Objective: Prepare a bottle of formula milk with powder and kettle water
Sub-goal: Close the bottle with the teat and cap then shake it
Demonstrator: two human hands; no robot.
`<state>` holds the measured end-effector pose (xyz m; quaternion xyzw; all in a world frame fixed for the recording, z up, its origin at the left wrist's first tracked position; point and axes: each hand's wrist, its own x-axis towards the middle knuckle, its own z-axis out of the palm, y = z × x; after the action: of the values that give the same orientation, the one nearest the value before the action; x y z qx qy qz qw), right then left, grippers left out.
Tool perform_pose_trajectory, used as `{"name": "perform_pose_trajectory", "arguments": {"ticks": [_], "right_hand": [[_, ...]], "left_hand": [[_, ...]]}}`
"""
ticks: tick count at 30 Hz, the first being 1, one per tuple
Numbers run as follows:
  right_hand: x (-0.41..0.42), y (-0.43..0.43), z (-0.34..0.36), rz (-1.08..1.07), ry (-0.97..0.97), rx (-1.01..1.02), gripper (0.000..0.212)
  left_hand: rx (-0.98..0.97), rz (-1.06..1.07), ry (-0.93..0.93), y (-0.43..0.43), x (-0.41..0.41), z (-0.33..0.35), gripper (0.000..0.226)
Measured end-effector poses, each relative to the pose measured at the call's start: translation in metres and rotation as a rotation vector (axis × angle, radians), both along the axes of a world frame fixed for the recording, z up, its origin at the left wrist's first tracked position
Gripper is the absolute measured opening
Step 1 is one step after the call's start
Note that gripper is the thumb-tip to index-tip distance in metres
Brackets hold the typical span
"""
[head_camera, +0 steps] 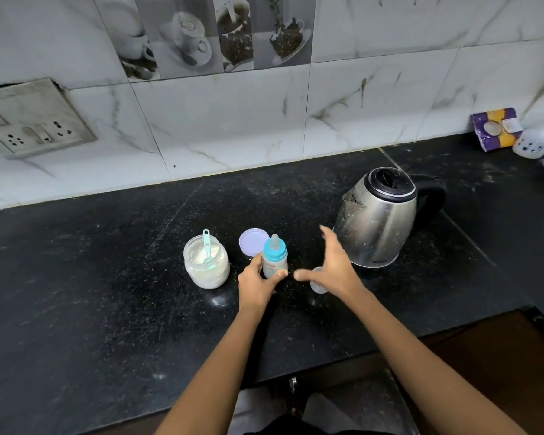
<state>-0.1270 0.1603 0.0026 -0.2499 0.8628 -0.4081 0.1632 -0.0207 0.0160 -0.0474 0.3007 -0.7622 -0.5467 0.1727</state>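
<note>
A small baby bottle (274,254) with a blue collar and clear teat stands upright on the black counter (107,277), filled with white liquid. My left hand (256,282) grips its lower body. My right hand (333,265) hovers just right of the bottle, fingers spread, holding nothing. Under that hand lies the clear bottle cap (317,285), partly hidden. An open jar of white powder (206,265) with a teal scoop (207,246) inside stands left of the bottle. Its lilac lid (252,241) lies behind the bottle. A steel kettle (379,218) with a black handle stands to the right, lid down.
A purple packet (496,128) and a white spotted bottle (533,142) sit at the far right against the marble-tiled wall. A wall socket plate (33,119) is at the left. The counter's front edge runs below my forearms, with a cabinet underneath.
</note>
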Motion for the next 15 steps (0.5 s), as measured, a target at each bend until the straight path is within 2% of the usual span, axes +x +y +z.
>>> {"name": "perform_pose_trajectory", "arguments": {"ticks": [2, 4, 7, 9, 12, 15], "right_hand": [[0.003, 0.023, -0.013, -0.008, -0.017, 0.174, 0.129], [0.009, 0.036, -0.029, 0.005, -0.028, 0.217, 0.117], [0.015, 0.037, -0.042, -0.009, 0.012, 0.034, 0.062], [0.015, 0.032, -0.037, -0.043, -0.003, -0.083, 0.044], [0.002, 0.019, -0.012, -0.066, 0.078, -0.144, 0.045], [-0.024, 0.001, 0.033, 0.195, 0.249, -0.025, 0.054]], "left_hand": [[0.02, 0.008, 0.003, 0.001, 0.0, 0.001, 0.051], [0.039, 0.011, 0.017, 0.003, 0.001, 0.003, 0.053], [0.054, 0.019, 0.034, 0.004, 0.002, 0.006, 0.053], [0.063, 0.022, 0.034, 0.004, 0.002, 0.007, 0.052], [0.06, 0.022, 0.028, 0.003, 0.001, 0.005, 0.053], [0.06, 0.019, 0.023, 0.003, 0.0, 0.004, 0.054]]}}
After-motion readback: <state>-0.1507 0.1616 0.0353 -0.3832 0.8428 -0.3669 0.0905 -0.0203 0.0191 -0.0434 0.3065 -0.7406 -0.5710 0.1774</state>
